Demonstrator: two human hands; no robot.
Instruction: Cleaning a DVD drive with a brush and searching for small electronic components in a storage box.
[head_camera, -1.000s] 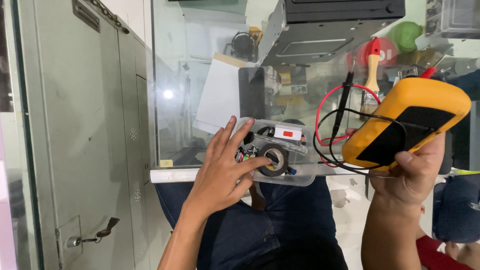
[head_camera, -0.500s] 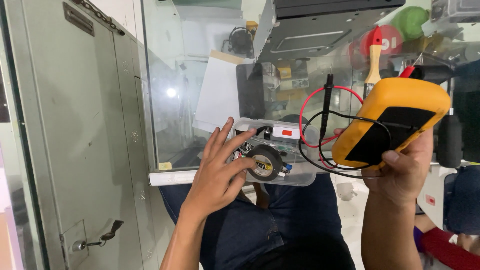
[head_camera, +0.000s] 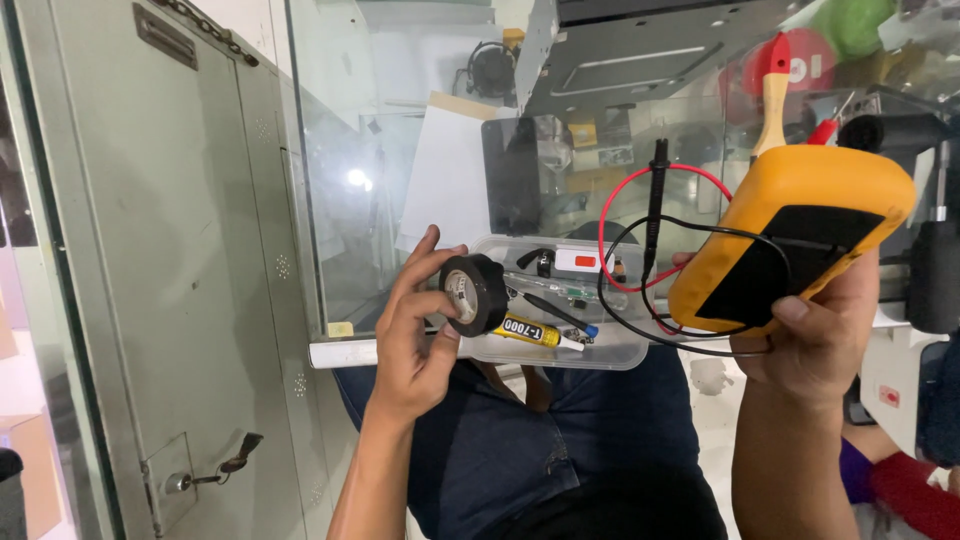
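Hands at work: left hand (head_camera: 415, 345) pinches a black tape roll (head_camera: 474, 293) just above the clear plastic tray (head_camera: 600, 352), while right hand (head_camera: 815, 335) grips an orange multimeter (head_camera: 790, 240) further right.

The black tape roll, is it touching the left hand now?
Touching. The head view shows the left hand gripping the black tape roll, thumb and fingers pressed on its rim, above the clear plastic box.

Two bare forearms without sleeves, watch or rings. The left hand (head_camera: 420, 335) sits at nine o'clock, the right hand (head_camera: 815, 345) at three o'clock. Dark blue denim trousers cover the lap at six o'clock.
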